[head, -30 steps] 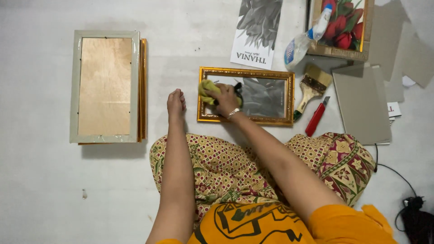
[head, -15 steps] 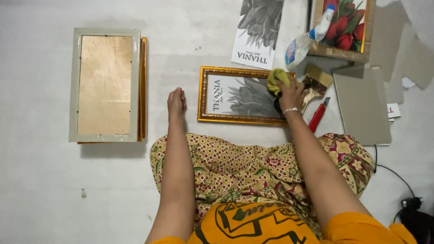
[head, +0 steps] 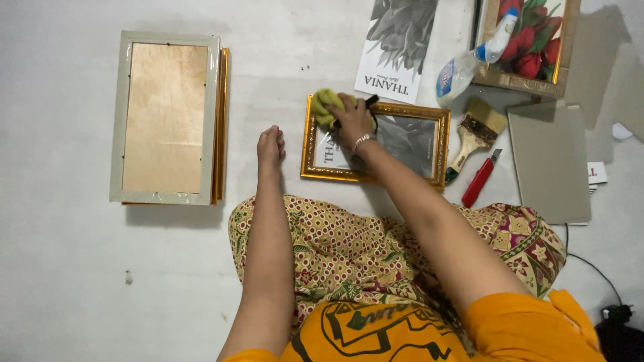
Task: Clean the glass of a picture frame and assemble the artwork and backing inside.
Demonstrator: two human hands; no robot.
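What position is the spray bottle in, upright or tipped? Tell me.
Tipped. The spray bottle lies slanted, its nozzle end resting on the framed flower picture, its base on the floor.

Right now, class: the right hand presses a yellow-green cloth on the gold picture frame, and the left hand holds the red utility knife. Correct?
Not quite. In the head view the left hand rests flat on the floor, holding nothing; the red utility knife lies right of the gold picture frame. The right hand does press the yellow-green cloth.
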